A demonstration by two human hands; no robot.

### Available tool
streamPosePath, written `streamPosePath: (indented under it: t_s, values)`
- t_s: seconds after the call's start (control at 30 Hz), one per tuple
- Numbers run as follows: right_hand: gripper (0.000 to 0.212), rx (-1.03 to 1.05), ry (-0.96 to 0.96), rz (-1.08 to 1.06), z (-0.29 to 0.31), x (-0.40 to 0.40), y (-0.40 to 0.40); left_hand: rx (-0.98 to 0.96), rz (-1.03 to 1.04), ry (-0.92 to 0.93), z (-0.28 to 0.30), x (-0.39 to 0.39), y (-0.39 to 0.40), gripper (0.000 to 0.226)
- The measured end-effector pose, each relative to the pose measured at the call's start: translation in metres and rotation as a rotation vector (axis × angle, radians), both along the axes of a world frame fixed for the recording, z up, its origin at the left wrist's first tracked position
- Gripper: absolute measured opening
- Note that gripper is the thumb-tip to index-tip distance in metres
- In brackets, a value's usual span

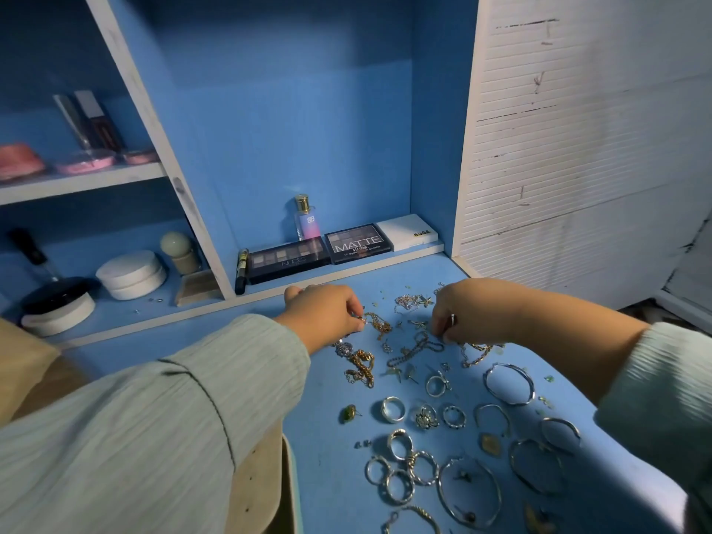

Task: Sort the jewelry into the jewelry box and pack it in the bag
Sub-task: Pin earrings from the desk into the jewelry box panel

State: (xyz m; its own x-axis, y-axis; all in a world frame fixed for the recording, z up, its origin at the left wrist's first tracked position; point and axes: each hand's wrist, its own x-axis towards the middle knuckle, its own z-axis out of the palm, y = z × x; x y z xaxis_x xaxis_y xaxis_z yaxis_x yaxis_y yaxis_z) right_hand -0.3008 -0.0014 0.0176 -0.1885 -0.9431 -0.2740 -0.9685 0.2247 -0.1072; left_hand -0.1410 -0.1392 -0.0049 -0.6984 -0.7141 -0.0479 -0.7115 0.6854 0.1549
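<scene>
Your left hand [327,312] has its fingers curled down and pinches a gold chain [375,321] near the back edge of the blue desk [316,425]. Your right hand [468,312] is also curled, with the fingertips down among the tangled chains [420,346]; it seems to pinch one thin chain, but which one exactly you cannot tell from this view. A ring [452,319] sits on one finger of this hand.

The jewelry is all spread on the desk: chains and small earrings in the middle, rings [393,409] and bangles [508,383] toward the near edge and the right side. The jewelry box and the bag are not in view.

The step in hand looks like separating the chains. Do it slowly: hold one end with the left hand and draw the other end with the right, low over the desk, so nothing springs away. If a knot resists, loosen it with the fingertips and do not pull hard, because thin links probably break easily. Keep the small earrings [400,373] away from the chains, or they may catch in them.
</scene>
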Motion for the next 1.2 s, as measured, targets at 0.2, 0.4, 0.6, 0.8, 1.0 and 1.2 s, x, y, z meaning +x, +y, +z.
streamPosePath:
  t_s: [0.2, 0.4, 0.6, 0.8, 1.0, 1.2]
  values:
    - [0.026, 0.037, 0.054, 0.03, 0.004, 0.002, 0.001, 0.052, -0.002, -0.118, 0.009, -0.001, 0.002, 0.025]
    - [0.03, 0.071, 0.097, 0.028, 0.005, 0.007, 0.002, 0.217, -0.007, -0.059, 0.009, 0.001, 0.001, 0.02]
    - [0.03, 0.057, 0.084, 0.016, 0.005, 0.005, 0.002, 0.249, -0.064, -0.061, 0.012, 0.003, -0.001, 0.012]
    - [0.032, 0.057, 0.081, 0.012, 0.006, 0.007, 0.006, 0.187, -0.075, -0.114, 0.014, 0.006, 0.002, 0.016]
    - [0.031, 0.014, 0.087, 0.003, 0.001, 0.01, 0.011, 0.032, -0.098, -0.151, 0.016, 0.008, 0.013, 0.02]
    - [0.028, -0.079, -0.005, -0.031, -0.005, 0.009, 0.022, -0.011, -0.14, -0.187, 0.018, 0.014, 0.021, 0.024]
